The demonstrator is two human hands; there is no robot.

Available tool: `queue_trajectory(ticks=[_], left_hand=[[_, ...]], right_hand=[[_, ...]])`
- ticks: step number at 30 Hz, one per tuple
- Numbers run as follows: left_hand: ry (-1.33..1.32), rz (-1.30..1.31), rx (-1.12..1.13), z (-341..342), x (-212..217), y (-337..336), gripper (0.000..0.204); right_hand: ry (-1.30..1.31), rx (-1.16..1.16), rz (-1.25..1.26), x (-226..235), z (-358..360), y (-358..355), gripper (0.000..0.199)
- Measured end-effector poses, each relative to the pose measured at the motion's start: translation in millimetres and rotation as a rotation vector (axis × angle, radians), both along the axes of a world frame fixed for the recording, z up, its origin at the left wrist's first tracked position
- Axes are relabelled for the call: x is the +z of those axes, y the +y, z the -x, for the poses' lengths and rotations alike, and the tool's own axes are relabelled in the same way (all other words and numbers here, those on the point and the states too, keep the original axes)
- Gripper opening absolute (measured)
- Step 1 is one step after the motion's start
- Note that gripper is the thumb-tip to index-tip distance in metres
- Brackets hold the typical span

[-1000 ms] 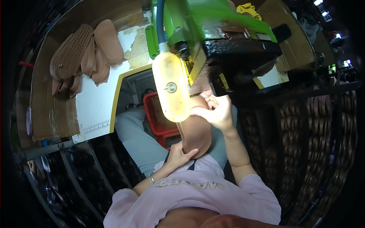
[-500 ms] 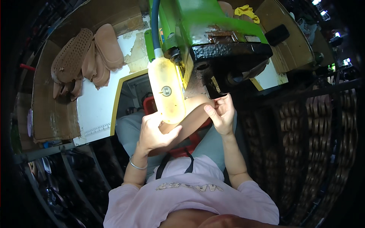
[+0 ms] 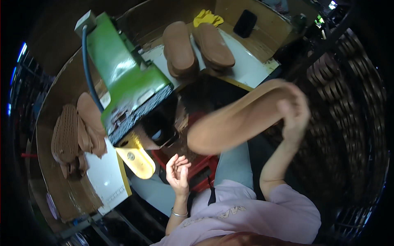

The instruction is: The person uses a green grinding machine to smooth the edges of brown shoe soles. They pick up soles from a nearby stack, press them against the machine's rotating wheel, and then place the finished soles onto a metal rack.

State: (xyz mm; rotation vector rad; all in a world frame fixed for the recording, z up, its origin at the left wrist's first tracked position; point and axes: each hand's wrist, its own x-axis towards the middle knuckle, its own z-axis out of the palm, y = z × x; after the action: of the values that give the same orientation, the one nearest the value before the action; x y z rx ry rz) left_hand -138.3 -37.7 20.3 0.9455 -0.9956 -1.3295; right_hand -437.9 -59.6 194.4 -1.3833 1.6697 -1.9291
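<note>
A tan shoe sole (image 3: 234, 121) with a raised rim is in my right hand (image 3: 294, 112), gripped at its far-right end and slightly smeared by motion. The sole is tilted, its other end pointing left toward the green machine (image 3: 119, 65). My left hand (image 3: 178, 174) is empty, its fingers loosely bent and apart. It is just right of the yellowish lamp (image 3: 138, 163), which hangs below the machine's dark head (image 3: 156, 127), and it does not touch the sole.
Two tan soles (image 3: 180, 49) stand side by side on the white table behind the machine. Several more soles (image 3: 65, 135) are piled at the left in a cardboard enclosure (image 3: 69, 197). A yellow cloth (image 3: 208, 18) and a black object (image 3: 245, 23) lie at the back. Loaded racks (image 3: 349, 98) line the right.
The sole has come away from the machine's head, swung to the right in my right hand. My left hand has let go of it. The view has turned rightward, showing the two soles behind.
</note>
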Motion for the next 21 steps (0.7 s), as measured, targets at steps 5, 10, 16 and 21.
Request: queue_trajectory(ticks=[5, 10, 16, 21], left_hand=[[-0.071, -0.186, -0.074, -1.0, -25.5, -22.5, 0.026], [-0.127, -0.123, 0.088, -11.7, -22.9, -45.5, 0.023], [-0.797, 0.107, 0.873, -136.5, -32.2, -136.1, 0.026], [-1.201, 0.092, 0.941, -217.9, 4.5, -203.9, 0.033]], right_hand=[[-0.136, -0.340, 0.361, -26.3, 61.3, -24.3, 0.049], [-0.200, -0.275, 0.252, -132.2, 79.1, -136.3, 0.052], [0.067, -0.492, 0.029, -190.4, 41.9, -170.4, 0.062], [-0.743, -0.116, 0.098, -160.2, -8.3, -174.2, 0.070]])
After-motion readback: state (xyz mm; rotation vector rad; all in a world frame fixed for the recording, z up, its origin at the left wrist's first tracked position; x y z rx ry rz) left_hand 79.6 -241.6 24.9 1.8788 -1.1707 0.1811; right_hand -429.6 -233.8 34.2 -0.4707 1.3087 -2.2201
